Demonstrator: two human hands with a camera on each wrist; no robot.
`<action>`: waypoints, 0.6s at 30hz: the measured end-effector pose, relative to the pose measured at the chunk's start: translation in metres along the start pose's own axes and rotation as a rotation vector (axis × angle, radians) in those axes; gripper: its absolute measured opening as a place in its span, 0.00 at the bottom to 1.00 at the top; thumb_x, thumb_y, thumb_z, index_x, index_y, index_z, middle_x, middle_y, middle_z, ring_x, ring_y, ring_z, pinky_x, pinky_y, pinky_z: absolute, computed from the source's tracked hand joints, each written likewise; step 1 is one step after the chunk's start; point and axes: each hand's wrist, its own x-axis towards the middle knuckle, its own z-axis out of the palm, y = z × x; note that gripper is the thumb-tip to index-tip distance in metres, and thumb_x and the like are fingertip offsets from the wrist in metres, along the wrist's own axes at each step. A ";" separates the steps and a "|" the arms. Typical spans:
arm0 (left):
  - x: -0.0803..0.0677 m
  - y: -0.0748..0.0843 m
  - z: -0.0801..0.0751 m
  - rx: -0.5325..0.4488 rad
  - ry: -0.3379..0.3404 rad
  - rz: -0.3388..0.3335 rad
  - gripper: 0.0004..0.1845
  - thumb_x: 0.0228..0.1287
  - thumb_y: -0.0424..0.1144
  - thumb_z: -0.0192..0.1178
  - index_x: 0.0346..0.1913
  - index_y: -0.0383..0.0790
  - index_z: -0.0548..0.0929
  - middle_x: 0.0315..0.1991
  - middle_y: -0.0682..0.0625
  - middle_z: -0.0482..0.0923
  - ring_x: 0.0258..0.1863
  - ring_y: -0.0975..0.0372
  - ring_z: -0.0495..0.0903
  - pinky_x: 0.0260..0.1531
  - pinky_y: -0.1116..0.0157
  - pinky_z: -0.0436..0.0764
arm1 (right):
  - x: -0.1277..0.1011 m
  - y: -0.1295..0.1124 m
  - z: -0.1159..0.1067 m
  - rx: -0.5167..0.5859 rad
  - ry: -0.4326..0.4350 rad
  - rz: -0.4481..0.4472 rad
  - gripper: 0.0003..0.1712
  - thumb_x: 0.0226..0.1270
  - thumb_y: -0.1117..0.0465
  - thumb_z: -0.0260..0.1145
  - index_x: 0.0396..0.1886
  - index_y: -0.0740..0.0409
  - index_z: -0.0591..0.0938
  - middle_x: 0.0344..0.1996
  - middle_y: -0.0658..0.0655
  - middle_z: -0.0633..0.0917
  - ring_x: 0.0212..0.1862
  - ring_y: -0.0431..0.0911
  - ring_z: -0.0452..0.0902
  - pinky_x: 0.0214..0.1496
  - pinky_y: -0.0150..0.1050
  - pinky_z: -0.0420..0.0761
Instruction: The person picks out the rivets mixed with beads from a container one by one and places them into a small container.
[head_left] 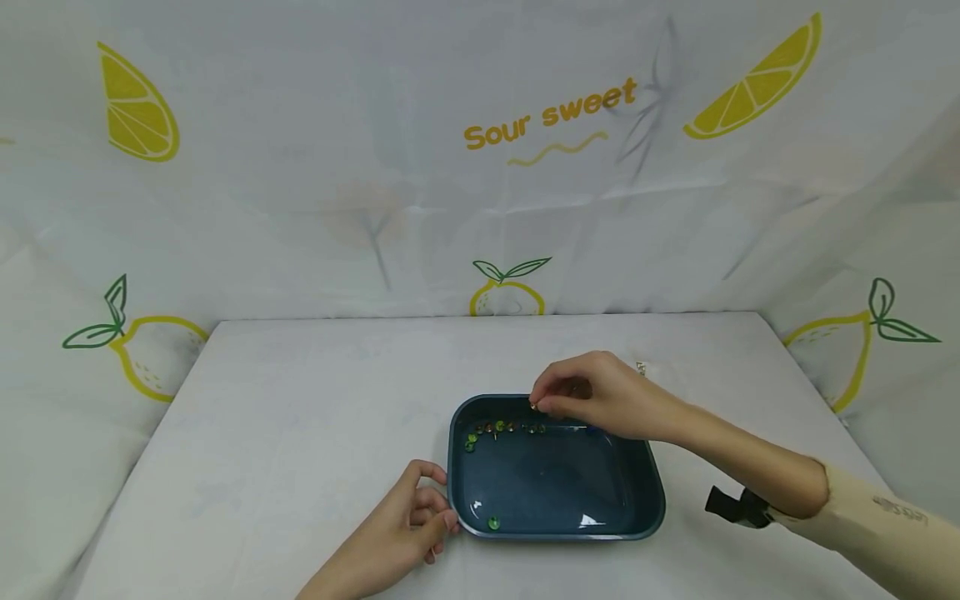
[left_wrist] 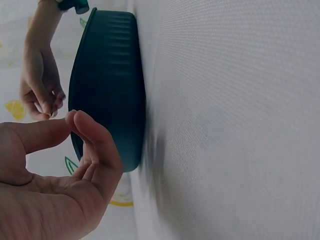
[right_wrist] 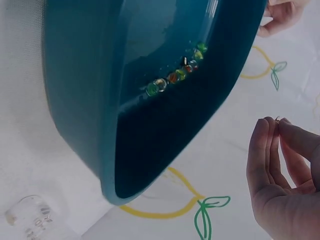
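A dark teal rectangular basin (head_left: pixel 555 486) sits on the white tabletop. Along its back and left inner walls lie several small shiny glass beads (right_wrist: pixel 173 77), green, amber and clear; a single green bead (head_left: pixel 493 523) is near the front left corner. Over the back rim, my right hand (head_left: pixel 600 396) pinches a tiny gold-coloured piece (head_left: pixel 534 407) between thumb and fingertips; its kind is too small to tell. My left hand (head_left: pixel 405 525) is beside the basin's left wall, fingers loosely bent, fingertips right at the rim, nothing seen in it.
Behind the right wrist, partly hidden, stands a clear container (right_wrist: pixel 32 220) with small gold-coloured bits. White cloth with lemon prints (head_left: pixel 142 358) hangs at the back and both sides. A dark strap (head_left: pixel 738 507) is by the right forearm.
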 end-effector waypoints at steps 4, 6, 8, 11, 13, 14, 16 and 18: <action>0.000 -0.001 -0.001 -0.017 0.002 -0.006 0.24 0.79 0.33 0.59 0.69 0.36 0.61 0.41 0.45 0.82 0.30 0.62 0.79 0.31 0.67 0.82 | -0.004 0.003 -0.003 0.003 0.018 0.011 0.05 0.74 0.66 0.73 0.46 0.54 0.91 0.42 0.51 0.93 0.41 0.44 0.90 0.48 0.32 0.90; 0.001 -0.001 -0.001 -0.030 0.005 -0.016 0.24 0.79 0.33 0.59 0.69 0.36 0.62 0.40 0.45 0.82 0.30 0.61 0.80 0.31 0.67 0.82 | -0.005 0.004 -0.005 0.002 0.031 0.022 0.06 0.74 0.66 0.73 0.46 0.53 0.91 0.42 0.50 0.93 0.41 0.43 0.89 0.48 0.32 0.90; 0.002 -0.001 -0.001 -0.037 0.009 -0.023 0.23 0.80 0.33 0.59 0.69 0.36 0.62 0.40 0.45 0.83 0.31 0.60 0.80 0.31 0.67 0.82 | -0.008 0.006 -0.007 -0.001 0.050 0.029 0.06 0.74 0.65 0.73 0.46 0.52 0.91 0.42 0.50 0.93 0.41 0.41 0.89 0.47 0.33 0.90; 0.002 -0.001 -0.002 -0.039 0.014 -0.020 0.23 0.81 0.35 0.60 0.68 0.35 0.63 0.40 0.44 0.85 0.30 0.60 0.80 0.30 0.66 0.82 | -0.012 0.007 -0.010 -0.003 0.082 0.040 0.06 0.74 0.65 0.74 0.46 0.50 0.91 0.41 0.49 0.92 0.40 0.39 0.88 0.46 0.33 0.90; 0.003 -0.001 -0.002 -0.034 0.012 -0.012 0.23 0.81 0.36 0.61 0.68 0.35 0.63 0.41 0.43 0.86 0.30 0.61 0.80 0.30 0.67 0.82 | -0.015 0.009 -0.013 0.000 0.099 0.047 0.07 0.74 0.65 0.73 0.46 0.50 0.91 0.41 0.49 0.92 0.40 0.40 0.88 0.46 0.34 0.90; 0.003 -0.001 -0.002 -0.034 0.012 -0.009 0.23 0.81 0.36 0.61 0.68 0.34 0.63 0.41 0.42 0.86 0.29 0.62 0.80 0.30 0.67 0.82 | -0.017 0.009 -0.014 0.005 0.107 0.054 0.07 0.74 0.65 0.74 0.46 0.49 0.91 0.41 0.48 0.92 0.39 0.41 0.89 0.46 0.35 0.90; 0.003 -0.001 -0.002 -0.039 0.011 -0.005 0.23 0.81 0.36 0.61 0.68 0.34 0.63 0.41 0.42 0.86 0.29 0.63 0.80 0.30 0.67 0.82 | -0.020 0.011 -0.015 0.006 0.120 0.059 0.07 0.74 0.65 0.73 0.46 0.50 0.91 0.40 0.49 0.92 0.39 0.43 0.89 0.46 0.35 0.91; 0.003 -0.001 -0.002 -0.047 0.009 -0.005 0.23 0.81 0.35 0.60 0.68 0.34 0.63 0.41 0.42 0.86 0.29 0.63 0.80 0.30 0.68 0.82 | -0.023 0.013 -0.017 0.007 0.135 0.065 0.06 0.75 0.65 0.73 0.47 0.51 0.91 0.40 0.51 0.92 0.39 0.45 0.89 0.46 0.36 0.90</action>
